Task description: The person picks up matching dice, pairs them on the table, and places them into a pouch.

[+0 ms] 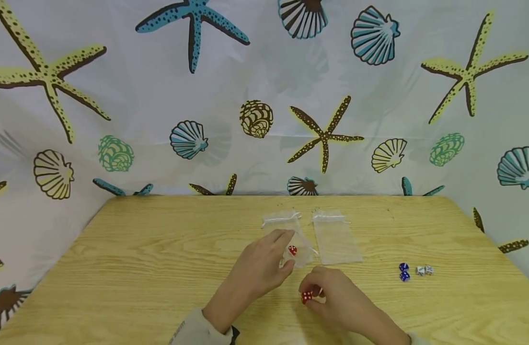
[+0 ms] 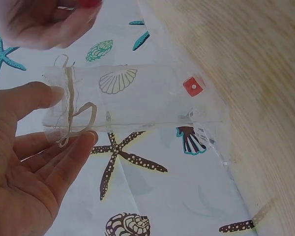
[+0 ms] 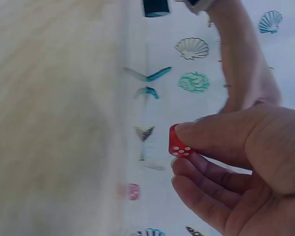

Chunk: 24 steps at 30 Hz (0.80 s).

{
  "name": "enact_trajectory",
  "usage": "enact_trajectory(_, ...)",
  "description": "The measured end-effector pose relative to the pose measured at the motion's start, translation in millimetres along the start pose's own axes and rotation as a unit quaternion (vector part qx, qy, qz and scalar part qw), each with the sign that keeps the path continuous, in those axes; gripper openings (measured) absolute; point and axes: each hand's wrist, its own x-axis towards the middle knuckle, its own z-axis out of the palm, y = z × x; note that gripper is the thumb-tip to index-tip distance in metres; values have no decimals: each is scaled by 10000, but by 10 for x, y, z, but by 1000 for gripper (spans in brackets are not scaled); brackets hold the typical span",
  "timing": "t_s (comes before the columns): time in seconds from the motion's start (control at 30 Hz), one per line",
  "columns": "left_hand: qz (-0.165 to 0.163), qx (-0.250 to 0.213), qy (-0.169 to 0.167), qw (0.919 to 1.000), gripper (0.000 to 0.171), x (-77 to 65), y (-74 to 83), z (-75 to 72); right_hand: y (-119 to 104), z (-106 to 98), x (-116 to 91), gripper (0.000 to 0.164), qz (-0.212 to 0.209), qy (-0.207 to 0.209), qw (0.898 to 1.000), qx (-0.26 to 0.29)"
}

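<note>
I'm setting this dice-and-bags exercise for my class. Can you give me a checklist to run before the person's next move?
1. Right hand has a secure hold on its red die: ok, thumb and fingers pinch it.
2. Left hand holds the sheer bag near its drawstring: ok.
3. Second red die visible through that bag: ok.
4. Mouth of the bag open wide enough: cannot tell.
5. Pinched die inside the bag: not ok, it is outside.
6. Blue dice and white dice apart from both hands: ok, off to the right on the table.
</note>
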Motion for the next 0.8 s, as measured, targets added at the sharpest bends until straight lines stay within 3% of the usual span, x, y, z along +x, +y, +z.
enact_trajectory(0.37, -3, 3, -90, 10000, 50, 18, -9, -28, -259, -343, 103, 20, -476, 1458, 9866, -560)
enact_trajectory(0.57, -14, -83, -128, 9999, 50, 6, -7, -32, -286, -325, 234, 19, -499, 1852, 9790, -683)
enact_trajectory(0.8, -28, -28, -190, 9998, 50, 3, 11, -40, -233, -214, 320, 21, -140, 2326, 9684, -889)
